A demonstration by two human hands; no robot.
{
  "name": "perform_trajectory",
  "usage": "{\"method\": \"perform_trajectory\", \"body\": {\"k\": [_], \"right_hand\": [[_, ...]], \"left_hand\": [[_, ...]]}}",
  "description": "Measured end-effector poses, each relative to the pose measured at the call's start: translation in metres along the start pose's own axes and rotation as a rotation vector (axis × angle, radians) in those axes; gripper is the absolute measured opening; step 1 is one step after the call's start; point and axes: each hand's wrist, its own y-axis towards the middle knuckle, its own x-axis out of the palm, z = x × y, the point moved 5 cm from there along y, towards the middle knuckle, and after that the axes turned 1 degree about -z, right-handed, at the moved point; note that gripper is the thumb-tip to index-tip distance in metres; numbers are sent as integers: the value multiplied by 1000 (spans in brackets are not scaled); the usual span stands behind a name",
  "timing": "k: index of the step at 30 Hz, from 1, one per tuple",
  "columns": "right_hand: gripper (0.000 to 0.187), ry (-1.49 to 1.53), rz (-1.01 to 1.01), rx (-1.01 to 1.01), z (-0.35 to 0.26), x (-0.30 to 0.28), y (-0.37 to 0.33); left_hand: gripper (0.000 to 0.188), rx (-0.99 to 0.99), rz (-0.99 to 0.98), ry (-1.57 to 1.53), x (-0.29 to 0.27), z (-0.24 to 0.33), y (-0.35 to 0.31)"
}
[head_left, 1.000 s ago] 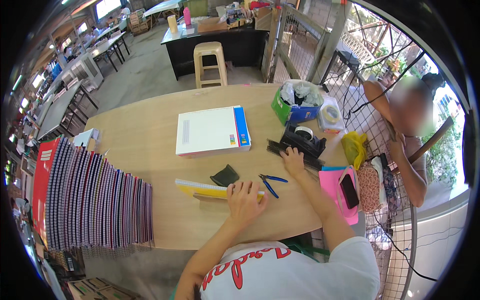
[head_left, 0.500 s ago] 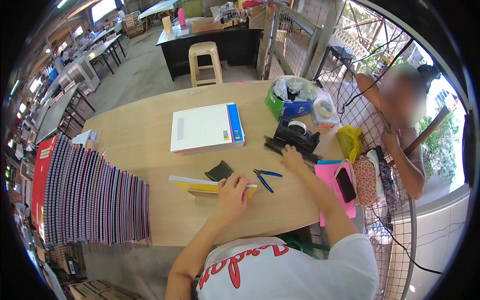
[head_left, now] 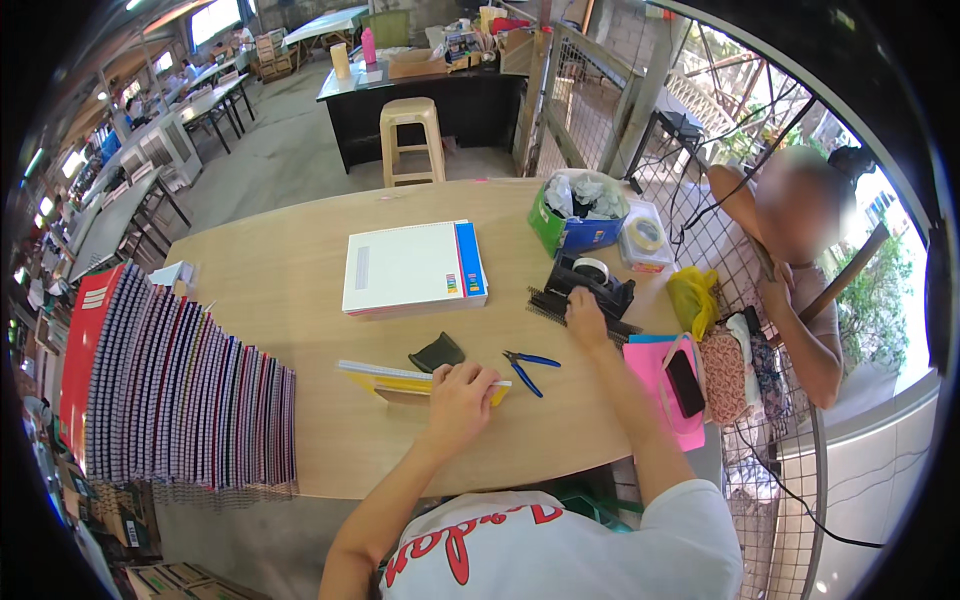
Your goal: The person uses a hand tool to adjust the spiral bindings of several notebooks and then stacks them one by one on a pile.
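My left hand (head_left: 462, 400) is closed over the top of a yellow-covered notebook (head_left: 385, 380), holding it on edge on the table. To the right, the fingers of my right hand (head_left: 588, 322) are bent down onto black binding coils (head_left: 548, 304), beside a black tape dispenser (head_left: 590, 283); the fingertips are partly hidden. Between my hands lie blue-handled cutting pliers (head_left: 530, 372), their handles spread. A small dark, curved piece (head_left: 437, 353) rests just beyond the notebook. Farther back is a stack of white-covered notebooks (head_left: 410, 265) with a blue strip.
Spiral notebooks (head_left: 200, 390) stand in a long row at the left. At the right are a green box (head_left: 570, 232) of crumpled plastic, a yellow bag (head_left: 693, 300), pink sheets (head_left: 650, 362) and a phone (head_left: 685, 383). Behind the wire mesh (head_left: 740, 240) sits another person (head_left: 815, 310).
The whole view has shifted slightly. My right hand stays at the black coils, a little closer to the tape dispenser, and my left hand keeps the notebook on edge.
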Motion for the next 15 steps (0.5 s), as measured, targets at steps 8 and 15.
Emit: {"method": "perform_trajectory", "body": {"k": [8,15], "right_hand": [[37,537,-405,-165,-87,-111,16],[30,780,-470,-7,-164,-143,-12]], "left_hand": [[12,-32,-32,-21,1,-3,-3],[13,-32,-28,-5,5,-9,-2]]}}
